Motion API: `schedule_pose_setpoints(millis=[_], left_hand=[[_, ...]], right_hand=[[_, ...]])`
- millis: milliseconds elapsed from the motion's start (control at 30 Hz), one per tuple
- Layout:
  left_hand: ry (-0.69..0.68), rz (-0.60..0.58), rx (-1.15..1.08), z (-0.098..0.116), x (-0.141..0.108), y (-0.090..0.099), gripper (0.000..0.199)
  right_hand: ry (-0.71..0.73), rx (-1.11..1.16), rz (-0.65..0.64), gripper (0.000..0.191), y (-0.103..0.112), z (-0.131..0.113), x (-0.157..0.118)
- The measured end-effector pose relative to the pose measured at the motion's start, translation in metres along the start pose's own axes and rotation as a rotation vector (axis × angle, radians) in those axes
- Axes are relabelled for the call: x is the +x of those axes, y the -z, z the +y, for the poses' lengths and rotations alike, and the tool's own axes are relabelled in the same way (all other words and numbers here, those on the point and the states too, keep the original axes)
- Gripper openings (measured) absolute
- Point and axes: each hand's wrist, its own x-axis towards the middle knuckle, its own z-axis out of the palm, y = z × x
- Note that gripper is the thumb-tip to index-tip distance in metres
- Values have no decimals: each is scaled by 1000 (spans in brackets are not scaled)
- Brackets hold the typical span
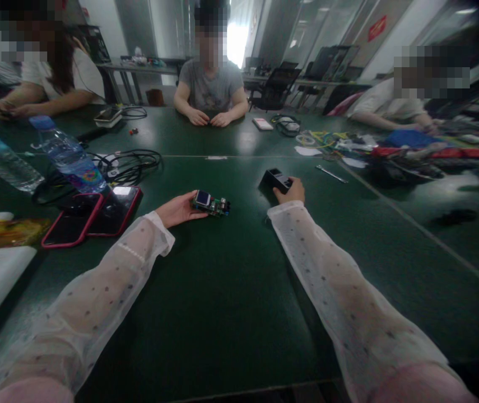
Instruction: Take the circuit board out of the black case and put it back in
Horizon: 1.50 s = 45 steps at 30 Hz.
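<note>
My left hand (180,209) is closed on a green circuit board (216,206) with a small dark screen and several components along its right end. It holds the board just over the green table (222,302). Farther right, my right hand (292,192) grips a black rectangular case (276,179) by its near right end. The case appears to be at the table surface; its inside cannot be made out. A gap of bare table lies between the board and the case.
Two phones in red cases (115,211), coiled black cables (138,162) and a water bottle (69,157) stand or lie at left. Right of the case is a metal wrench (331,174); beyond it lie tangled wires (323,140). Three people sit around the table.
</note>
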Motion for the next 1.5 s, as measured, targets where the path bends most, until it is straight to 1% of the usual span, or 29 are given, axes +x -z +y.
schedule_pose_setpoints(millis=[167,367,567,733,900,1000,1300,1500], left_hand=[[3,-3,-10,0,1,0,23],[8,13,-6,1,-1,-1,24],[-1,7,-2,1,0,-1,24],[-6,11,-12,0,-1,0,20],[-6,23,-13,0,-2,-2,17],[-8,27,-11,0,-1,-2,16],[-9,14,-17,0,-2,-2,15],[-6,17,-4,1,-4,-5,16]], right_hand=[[-19,50,6,62,-1,0,1],[54,116,12,62,2,-7,-3],[48,82,-43,60,4,-9,-4],[49,39,-59,64,0,-4,-1],[78,35,-40,63,-5,4,3],[105,17,-52,61,-6,7,5],[73,-1,-54,62,-4,3,2],[87,-55,-58,64,-5,2,2]])
